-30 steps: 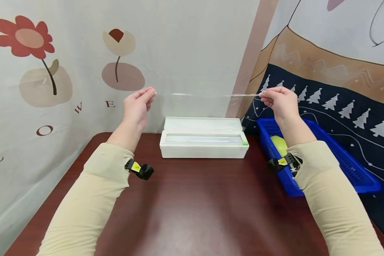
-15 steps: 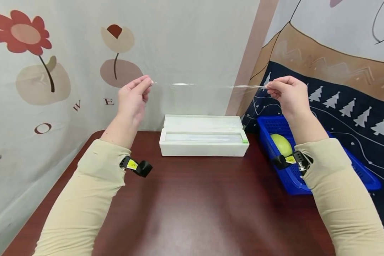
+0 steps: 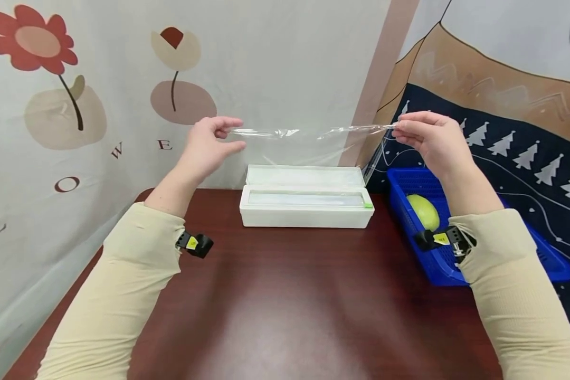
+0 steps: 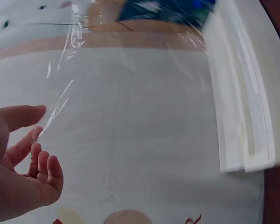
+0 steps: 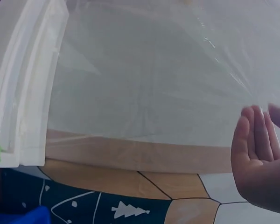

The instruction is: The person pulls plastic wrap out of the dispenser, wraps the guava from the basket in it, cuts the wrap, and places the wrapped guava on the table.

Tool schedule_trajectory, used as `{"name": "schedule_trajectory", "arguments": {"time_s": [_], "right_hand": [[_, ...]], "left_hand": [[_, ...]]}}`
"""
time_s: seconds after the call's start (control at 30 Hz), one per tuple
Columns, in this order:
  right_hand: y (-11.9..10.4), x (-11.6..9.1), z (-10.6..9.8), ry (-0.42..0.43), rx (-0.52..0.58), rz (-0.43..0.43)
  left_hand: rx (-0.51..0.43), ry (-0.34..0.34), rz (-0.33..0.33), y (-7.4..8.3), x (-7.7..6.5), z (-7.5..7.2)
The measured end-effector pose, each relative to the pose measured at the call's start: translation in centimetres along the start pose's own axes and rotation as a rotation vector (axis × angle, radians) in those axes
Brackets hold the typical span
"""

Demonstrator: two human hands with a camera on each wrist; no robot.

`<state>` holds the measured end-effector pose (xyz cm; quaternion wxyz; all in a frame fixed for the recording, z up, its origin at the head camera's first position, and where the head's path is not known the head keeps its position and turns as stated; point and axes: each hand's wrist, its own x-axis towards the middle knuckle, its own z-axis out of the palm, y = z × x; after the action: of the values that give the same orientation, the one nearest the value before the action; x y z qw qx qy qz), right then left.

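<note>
A clear sheet of cling film (image 3: 285,145) spans the space between both hands, above a white cling film dispenser box (image 3: 307,215) whose lid stands up. My left hand (image 3: 209,145) is raised at the film's left end, thumb spread away from the fingers. In the left wrist view, the bunched film corner reaches the fingertips (image 4: 35,147) while the thumb stands apart. My right hand (image 3: 432,137) pinches the film's right corner between thumb and fingers. Creases run from that corner in the right wrist view. The film's lower part hangs towards the box.
At the right, a blue plastic basket (image 3: 408,182) holds a yellow-green round fruit (image 3: 424,212), partly behind the right forearm. The dark red-brown table (image 3: 285,295) meets a printed curtain (image 3: 285,63) behind the box. A green slider (image 3: 368,205) sits at the box's right end.
Both hands first rise with the film pulled taut. Now the left thumb has parted from its fingers, and the film's upper edge looks slacker and more wrinkled. The right hand keeps its pinch.
</note>
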<state>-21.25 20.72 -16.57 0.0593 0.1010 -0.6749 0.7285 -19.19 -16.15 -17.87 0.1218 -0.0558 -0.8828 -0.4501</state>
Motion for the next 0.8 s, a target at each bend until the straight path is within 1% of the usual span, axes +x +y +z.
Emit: {"name": "schedule_trajectory", "arguments": {"time_s": [0.07, 0.1, 0.13, 0.23, 0.27, 0.3, 0.37, 0.47, 0.57, 0.67, 0.8], "right_hand": [[0.0, -0.3, 0.1, 0.001, -0.119, -0.005], [-0.1, -0.4, 0.1, 0.016, -0.191, -0.011], [-0.1, -0.6, 0.2, 0.033, -0.272, -0.024], [-0.2, -0.9, 0.3, 0.084, -0.506, -0.070], [-0.2, -0.9, 0.3, 0.092, -0.562, -0.087], [-0.2, -0.9, 0.3, 0.091, -0.600, -0.104], [-0.1, -0.9, 0.1, 0.056, -0.651, -0.123], [0.0, -0.9, -0.4, -0.055, -0.653, -0.141], [0.1, -0.8, -0.9, -0.196, -0.629, -0.149], [0.5, -0.7, -1.3, -0.324, -0.602, -0.188], [1.0, -0.7, -1.6, -0.481, -0.441, -0.224]], "left_hand": [[0.119, 0.005, 0.032, -0.2, 0.0, 0.1], [0.156, 0.015, 0.052, -0.3, -0.1, 0.2], [0.173, 0.023, 0.066, -0.4, -0.1, 0.2], [0.186, 0.053, 0.117, -0.8, -0.2, 0.2], [0.182, 0.061, 0.135, -0.9, -0.2, 0.1], [0.178, 0.068, 0.152, -1.0, -0.2, 0.1], [0.163, 0.078, 0.177, -1.2, -0.3, -0.1], [0.128, 0.076, 0.200, -1.5, -0.5, -0.4], [0.055, 0.041, 0.216, -1.9, -0.6, -0.5], [-0.073, -0.035, 0.208, -2.5, -0.7, -0.5], [-0.251, -0.137, 0.170, -3.4, -1.1, -0.2]]}}
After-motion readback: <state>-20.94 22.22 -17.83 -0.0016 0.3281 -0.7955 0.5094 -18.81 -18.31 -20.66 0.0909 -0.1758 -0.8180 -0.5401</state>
